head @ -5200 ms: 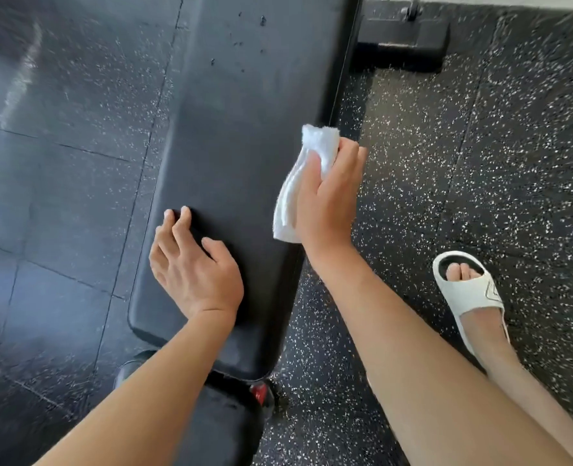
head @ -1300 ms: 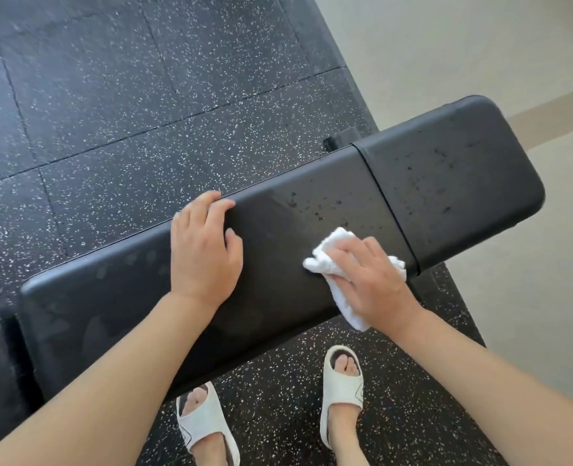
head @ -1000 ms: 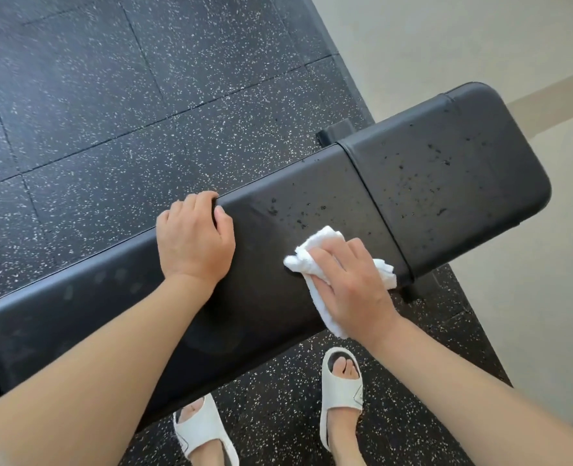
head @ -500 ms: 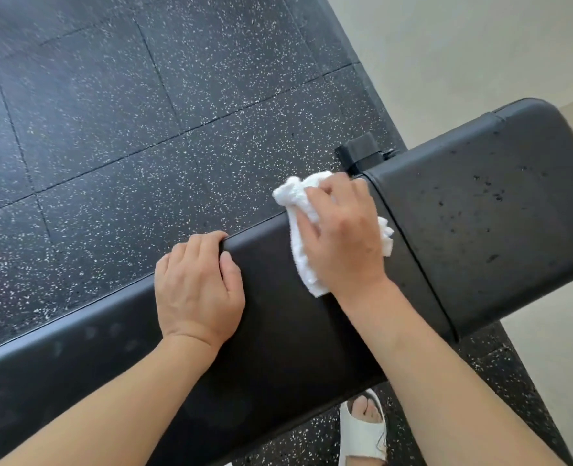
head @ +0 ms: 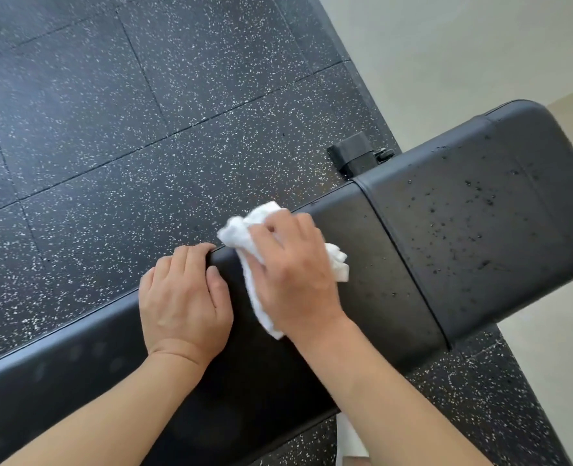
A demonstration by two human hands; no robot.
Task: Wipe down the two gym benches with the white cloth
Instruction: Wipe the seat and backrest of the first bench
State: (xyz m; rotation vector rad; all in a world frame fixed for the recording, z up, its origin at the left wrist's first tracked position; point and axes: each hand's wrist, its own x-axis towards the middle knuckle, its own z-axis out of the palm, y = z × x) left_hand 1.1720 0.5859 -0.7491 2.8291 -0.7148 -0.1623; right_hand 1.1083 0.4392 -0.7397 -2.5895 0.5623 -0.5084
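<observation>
Bench (head: 396, 264) padding runs long and narrow across the view, its long axis slanting from the lower left up to the upper right, where the rounded end reaches out over pale floor. It is black and smooth, split by a thin seam into a long pad (head: 110, 364) on the left and a shorter pad (head: 496, 213) at the upper right. The shorter pad is dotted with dark droplets and specks; the long pad looks plain and dull beside the hands. A black frame part (head: 354, 154) sticks out from under the far edge near the seam.

The cloth (head: 261, 227) is white, crumpled and fluffy. It lies on the long pad at its far edge, just left of the seam, one bunched end hanging past that edge and another strip trailing toward the near edge. The right hand (head: 295, 270) lies on top of it, fingers curled over the bunched part and pressing it onto the pad; the hand is slightly blurred. The left hand (head: 184, 297) rests palm down on the long pad just beside the cloth, its fingers bent over the far edge and the thumb lying on the top face, holding the bench.

Under and behind the bench is black rubber floor tiling (head: 144, 112) flecked with white, laid in large squares. It ends in a straight edge against the pale floor (head: 463, 55). A bit of white shows below the near edge of the bench; what it is cannot be told.
</observation>
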